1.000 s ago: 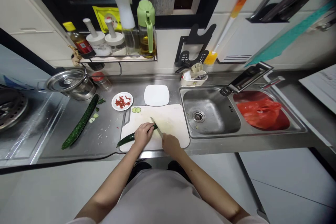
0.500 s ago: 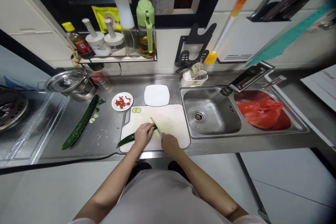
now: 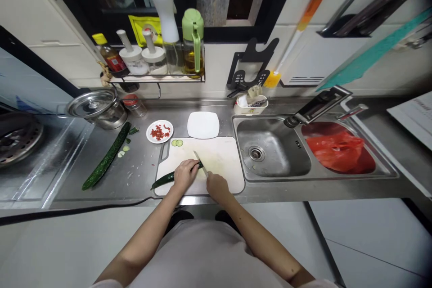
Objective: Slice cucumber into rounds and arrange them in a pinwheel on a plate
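Dark-green cucumber lying aslant on the white cutting board, its right-hand end at the blade of the knife. Left hand: fingers curled over the cucumber, holding it down. Right hand: closed around the knife's handle, which it hides; blade just beside the left fingertips. Probable hazards: a nicked fingertip, should the left hand creep toward the edge; a skewed cut, should the rounded cucumber roll under a slackened hold
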Action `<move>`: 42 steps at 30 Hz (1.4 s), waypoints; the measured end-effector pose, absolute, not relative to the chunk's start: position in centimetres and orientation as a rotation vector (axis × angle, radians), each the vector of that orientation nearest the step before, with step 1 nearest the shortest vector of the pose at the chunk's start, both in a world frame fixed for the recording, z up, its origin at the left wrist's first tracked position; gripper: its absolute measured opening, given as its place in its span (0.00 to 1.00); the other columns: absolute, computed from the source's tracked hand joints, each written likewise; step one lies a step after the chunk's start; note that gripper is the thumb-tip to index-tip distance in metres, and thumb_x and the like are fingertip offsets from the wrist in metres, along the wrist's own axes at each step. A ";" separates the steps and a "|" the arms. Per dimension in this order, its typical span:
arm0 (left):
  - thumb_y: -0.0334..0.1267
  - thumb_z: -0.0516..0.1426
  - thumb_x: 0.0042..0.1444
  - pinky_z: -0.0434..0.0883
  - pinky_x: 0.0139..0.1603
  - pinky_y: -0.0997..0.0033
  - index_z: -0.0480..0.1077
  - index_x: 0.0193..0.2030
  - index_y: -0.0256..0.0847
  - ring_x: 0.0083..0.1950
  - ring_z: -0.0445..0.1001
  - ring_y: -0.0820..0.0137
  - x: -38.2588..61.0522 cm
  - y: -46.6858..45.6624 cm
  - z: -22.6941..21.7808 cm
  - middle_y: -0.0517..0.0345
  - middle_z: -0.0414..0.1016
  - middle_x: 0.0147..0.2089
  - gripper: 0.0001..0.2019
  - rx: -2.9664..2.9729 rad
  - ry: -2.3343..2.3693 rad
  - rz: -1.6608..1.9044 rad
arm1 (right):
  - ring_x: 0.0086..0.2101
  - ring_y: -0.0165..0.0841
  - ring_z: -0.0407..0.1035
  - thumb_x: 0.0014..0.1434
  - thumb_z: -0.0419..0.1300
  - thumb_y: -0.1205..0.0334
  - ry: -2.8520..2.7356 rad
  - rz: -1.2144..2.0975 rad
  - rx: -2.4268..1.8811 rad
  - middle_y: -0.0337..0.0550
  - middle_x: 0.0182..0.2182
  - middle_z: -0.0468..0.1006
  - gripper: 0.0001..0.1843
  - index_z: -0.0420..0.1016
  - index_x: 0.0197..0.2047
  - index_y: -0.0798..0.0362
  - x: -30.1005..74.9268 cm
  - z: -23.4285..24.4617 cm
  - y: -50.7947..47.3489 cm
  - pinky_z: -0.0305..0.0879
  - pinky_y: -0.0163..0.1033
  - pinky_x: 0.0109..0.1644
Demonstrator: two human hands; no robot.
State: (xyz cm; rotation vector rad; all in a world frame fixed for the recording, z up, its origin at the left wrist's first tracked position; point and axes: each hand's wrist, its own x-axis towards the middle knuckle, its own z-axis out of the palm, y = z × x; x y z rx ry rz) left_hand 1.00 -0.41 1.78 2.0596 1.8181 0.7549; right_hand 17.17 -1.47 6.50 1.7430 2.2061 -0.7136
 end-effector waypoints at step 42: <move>0.42 0.52 0.63 0.68 0.52 0.65 0.75 0.48 0.46 0.49 0.73 0.66 0.9 0.1 2.7 0.56 0.78 0.47 0.13 1.934 1.854 0.632 | 0.44 0.40 0.73 0.65 0.44 0.65 2.096 -0.806 1.756 0.55 0.42 0.78 0.18 0.70 0.50 0.57 18.5 8.6 -1.8 0.62 0.39 0.42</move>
